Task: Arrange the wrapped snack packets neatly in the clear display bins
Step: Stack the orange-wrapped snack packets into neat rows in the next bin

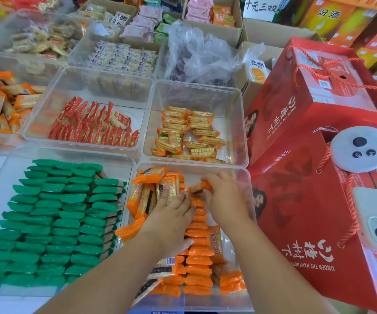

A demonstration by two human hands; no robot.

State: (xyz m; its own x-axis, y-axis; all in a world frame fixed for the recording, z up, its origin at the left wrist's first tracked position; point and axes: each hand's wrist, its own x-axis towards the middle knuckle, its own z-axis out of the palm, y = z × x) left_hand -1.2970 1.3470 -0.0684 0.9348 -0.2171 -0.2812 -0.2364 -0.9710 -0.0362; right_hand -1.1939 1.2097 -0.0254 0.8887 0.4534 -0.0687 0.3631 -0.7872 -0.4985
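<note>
**Both hands in the nearest bin**

In the nearest clear bin [239,245], a row of orange packets [197,259] runs between the forearms. The left hand [171,214] lies flat on upright packets [145,200], grip apart. Just beyond, the right hand [225,200] has its grip pinched on one orange packet [200,186].

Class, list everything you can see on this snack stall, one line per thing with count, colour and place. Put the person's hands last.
clear bins: several, clear, side by side across the stall
orange packets: many, orange, nearest centre bin
green packets: many, green, near-left bin, in tidy rows
red packets: many, red and white, bin behind the green ones
yellow packets: many, yellow with orange ends, bin behind the orange ones
gift boxes: two, red, right side
controller: one, white, by the gift boxes
plastic bag: one, clear, crumpled, far centre
left hand: pressing flat on the orange packets
right hand: fingers pinching one orange packet
</note>
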